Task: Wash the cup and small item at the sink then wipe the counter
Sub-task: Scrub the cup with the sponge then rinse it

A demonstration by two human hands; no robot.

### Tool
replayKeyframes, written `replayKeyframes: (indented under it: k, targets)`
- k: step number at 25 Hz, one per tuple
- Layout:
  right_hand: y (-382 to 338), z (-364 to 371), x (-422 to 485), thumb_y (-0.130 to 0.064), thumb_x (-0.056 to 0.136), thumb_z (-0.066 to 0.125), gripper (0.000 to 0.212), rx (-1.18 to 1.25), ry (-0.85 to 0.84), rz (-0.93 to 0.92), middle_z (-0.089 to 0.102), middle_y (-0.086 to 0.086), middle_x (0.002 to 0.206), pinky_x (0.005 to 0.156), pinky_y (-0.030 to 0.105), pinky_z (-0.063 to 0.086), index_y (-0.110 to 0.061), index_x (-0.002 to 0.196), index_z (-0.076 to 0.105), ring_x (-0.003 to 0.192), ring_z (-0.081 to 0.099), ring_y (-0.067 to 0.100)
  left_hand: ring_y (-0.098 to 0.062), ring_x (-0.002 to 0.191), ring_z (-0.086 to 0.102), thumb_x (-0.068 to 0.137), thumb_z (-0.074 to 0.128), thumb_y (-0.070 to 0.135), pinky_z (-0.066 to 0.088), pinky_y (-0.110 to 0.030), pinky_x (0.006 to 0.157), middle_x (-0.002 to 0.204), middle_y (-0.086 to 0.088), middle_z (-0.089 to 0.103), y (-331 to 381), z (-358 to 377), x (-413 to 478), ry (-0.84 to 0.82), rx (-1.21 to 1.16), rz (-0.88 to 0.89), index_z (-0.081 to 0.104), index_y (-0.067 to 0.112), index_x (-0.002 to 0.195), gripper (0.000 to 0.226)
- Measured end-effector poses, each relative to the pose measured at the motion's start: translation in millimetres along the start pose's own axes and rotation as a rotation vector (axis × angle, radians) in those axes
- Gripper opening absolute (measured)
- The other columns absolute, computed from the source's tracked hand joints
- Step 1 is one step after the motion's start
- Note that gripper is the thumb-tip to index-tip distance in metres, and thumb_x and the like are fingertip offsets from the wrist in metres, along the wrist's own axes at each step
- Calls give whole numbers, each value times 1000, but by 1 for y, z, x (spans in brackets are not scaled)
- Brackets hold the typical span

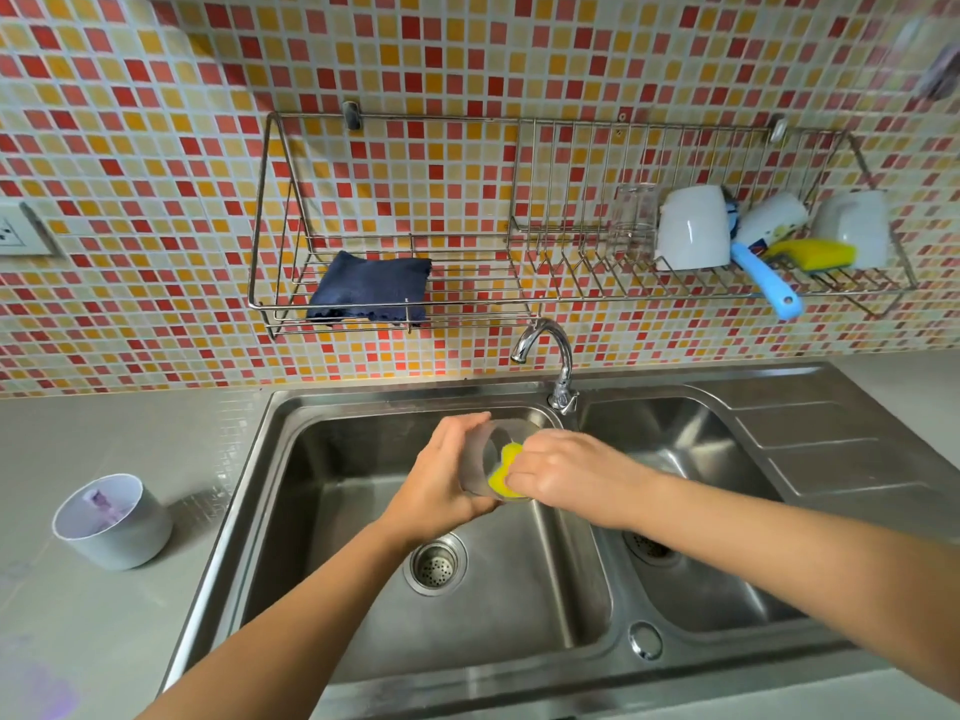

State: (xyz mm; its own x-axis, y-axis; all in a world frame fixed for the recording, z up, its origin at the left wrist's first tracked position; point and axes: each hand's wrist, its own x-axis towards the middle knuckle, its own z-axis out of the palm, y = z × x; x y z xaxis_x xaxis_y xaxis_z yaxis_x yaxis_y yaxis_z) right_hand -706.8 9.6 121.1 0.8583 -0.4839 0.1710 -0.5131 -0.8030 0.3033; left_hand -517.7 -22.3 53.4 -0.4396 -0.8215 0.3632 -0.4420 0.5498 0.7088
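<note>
**A:** The fingers (460, 426) of the left hand (441, 475): how did they lie?

**B:** Curled round a clear glass cup (475, 459). They gripped it on a tilt above the left basin of the sink (519, 589). The right hand (566, 475) had its fingers (522, 480) bunched together on a yellow sponge (503, 475), which was pressed into the mouth of the cup.

**A:** And round about, biggest things first?

**B:** A wall of red, orange and cream mosaic tile (156, 122) filled the back. Below it the steel double sink sat in a grey worktop (78, 641), with a drainboard on its right. A long wire rack (571, 252) hung on the tiles above the sink.

**A:** What was on the worktop?

**B:** A white cup (119, 532) stood upright, left of the sink and well apart from the hands. It had purple smears inside.

**A:** And in the rack?

**B:** A folded dark blue cloth (371, 285) lay in the left part. On the right were upturned white mugs (693, 228), an upturned glass (634, 220), a blue-handled brush (766, 280) and a second sponge (813, 254).

**A:** The tap?

**B:** The curved tap (558, 356) rose at the back between the basins, its spout turned towards the left one, above the hands.
</note>
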Motion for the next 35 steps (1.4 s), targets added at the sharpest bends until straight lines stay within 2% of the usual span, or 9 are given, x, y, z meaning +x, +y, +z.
replayKeyframes:
  k: [3, 7, 9, 15, 19, 24, 28, 32, 35]
  targets:
    - [-9, 10, -6, -20, 58, 84, 26, 170, -50, 94, 66, -8, 69, 64, 21, 47, -21, 76, 66, 64, 56, 14, 1, 112, 39, 60, 86, 26, 30, -3, 96, 123, 1, 40, 1, 7, -3, 41, -13, 0, 38, 8, 131, 88]
    - [1, 1, -11, -15, 72, 67, 12, -10, 1, 12, 63, -11, 67, 69, 21, 46, -26, 73, 67, 65, 56, 12, 0, 122, 41, 58, 87, 20, 33, -10, 102, 133, 7, 40, 3, -1, -1, -46, -89, -27, 28, 29, 137, 99]
    - [-1, 0, -11, -13, 73, 68, 12, -15, 23, 30, 64, -10, 69, 70, 22, 47, -24, 74, 67, 67, 57, 13, 2, 121, 44, 58, 86, 20, 35, -12, 102, 133, 9, 43, 3, 0, 0, -47, -68, -26, 30, 26, 139, 98]
    - [-13, 3, -14, 18, 53, 64, 59, 269, -72, 175, 71, 3, 95, 72, 32, 55, -11, 104, 66, 77, 61, 26, -6, 114, 46, 60, 84, 15, 28, 2, 92, 127, 4, 46, 0, 11, -9, 57, -34, -97, 37, 10, 131, 85]
    - [-10, -9, -10, 14, 55, 66, 51, 197, -116, 221, 70, 0, 93, 74, 28, 51, -14, 98, 65, 80, 60, 23, 0, 110, 44, 57, 83, 13, 29, 2, 90, 124, 3, 46, 2, 11, -5, 89, -70, -111, 38, 10, 130, 85]
    - [-25, -14, -3, 5, 66, 59, 35, 610, -133, 581, 69, 7, 86, 69, 35, 46, -9, 96, 68, 81, 59, 25, -6, 113, 43, 59, 84, 9, 26, 5, 89, 124, 4, 41, 1, 13, -7, 105, -63, -128, 37, 7, 131, 87]
    - [-19, -6, -8, 8, 54, 68, 37, 228, -189, 236, 68, -1, 76, 68, 30, 53, -14, 84, 68, 71, 59, 22, -4, 113, 44, 60, 84, 17, 30, 1, 93, 125, 0, 43, 6, 18, -6, 121, -74, -64, 37, 8, 130, 85]
    - [7, -12, -12, -5, 72, 64, 20, -146, -97, -16, 59, -8, 59, 63, 26, 51, -21, 61, 62, 62, 57, 15, -3, 123, 40, 65, 82, 14, 48, -11, 86, 136, 4, 36, 11, 6, 1, -60, -135, -42, 24, 40, 133, 93]
    - [14, -15, -16, -4, 76, 64, 22, -269, -59, -210, 57, -8, 60, 64, 26, 48, -19, 60, 61, 66, 55, 15, 0, 131, 35, 62, 83, 18, 36, -12, 101, 145, 8, 34, 4, -3, 4, -195, -81, 8, 15, 38, 144, 108]
